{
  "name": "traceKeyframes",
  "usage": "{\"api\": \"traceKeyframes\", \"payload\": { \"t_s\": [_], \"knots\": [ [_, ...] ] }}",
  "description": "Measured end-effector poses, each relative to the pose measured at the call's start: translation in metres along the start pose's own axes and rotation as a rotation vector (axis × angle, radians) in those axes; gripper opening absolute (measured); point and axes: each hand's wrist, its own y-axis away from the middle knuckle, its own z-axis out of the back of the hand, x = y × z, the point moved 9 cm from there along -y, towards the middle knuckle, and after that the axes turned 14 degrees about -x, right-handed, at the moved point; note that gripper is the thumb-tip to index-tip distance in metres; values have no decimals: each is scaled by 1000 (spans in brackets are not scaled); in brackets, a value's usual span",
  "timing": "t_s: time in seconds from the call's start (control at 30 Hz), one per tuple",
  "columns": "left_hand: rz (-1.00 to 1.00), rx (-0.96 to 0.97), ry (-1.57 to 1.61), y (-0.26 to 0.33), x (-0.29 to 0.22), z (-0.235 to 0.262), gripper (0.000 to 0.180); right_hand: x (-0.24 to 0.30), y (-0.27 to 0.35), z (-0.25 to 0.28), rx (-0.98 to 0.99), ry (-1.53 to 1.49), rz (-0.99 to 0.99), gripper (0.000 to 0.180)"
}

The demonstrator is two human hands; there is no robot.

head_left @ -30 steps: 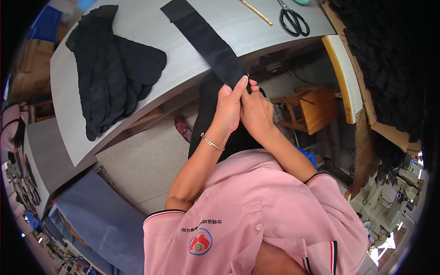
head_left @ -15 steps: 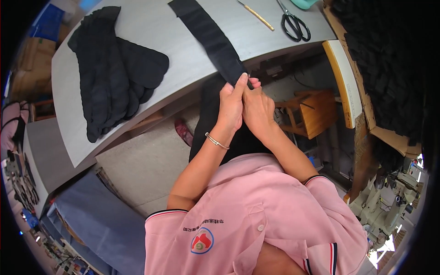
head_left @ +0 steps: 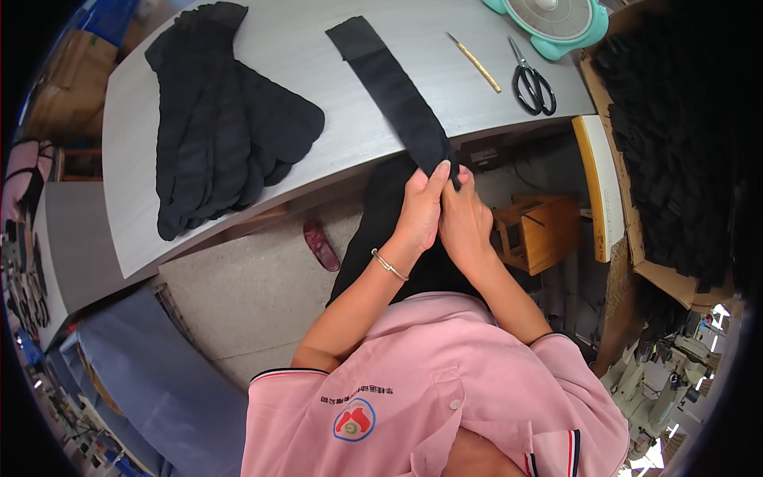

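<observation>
A long black sock point(head_left: 396, 89) stretches from the grey tabletop over its front edge, its cuff lying flat on the table. My left hand point(head_left: 421, 208) is closed on the sock's near end, thumb on top. Right beside it, my right hand point(head_left: 464, 216) grips the same end, with a bit of dark fabric showing between its fingers. The two hands touch each other just off the table edge, above my lap. On the table to the left lies a fanned pile of black socks point(head_left: 208, 135).
A wooden-handled pointed tool point(head_left: 474, 63), black-handled scissors point(head_left: 532, 87) and a turquoise fan point(head_left: 548, 24) sit on the table point(head_left: 294, 48) at the right. Beyond stands a large carton point(head_left: 671, 290) full of black items. A wooden stool point(head_left: 544, 234) is under the table.
The whole view has shifted, so the table and hands appear lower and farther right, and more of the fan shows. Both hands keep hold of the sock's near end.
</observation>
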Motion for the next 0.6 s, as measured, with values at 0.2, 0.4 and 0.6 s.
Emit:
{"api": "traceKeyframes", "payload": {
  "t_s": [0.2,0.4,0.6],
  "knots": [
    [26,8,98,3,1,-2,35,-1,-8,10,41,-79,56,45],
    [36,-10,41,6,2,2,36,1,29,29,52,49,91,79],
    [42,-2,31,1,1,4,35,9,-5,17,-144,5,88,55]
  ]
}}
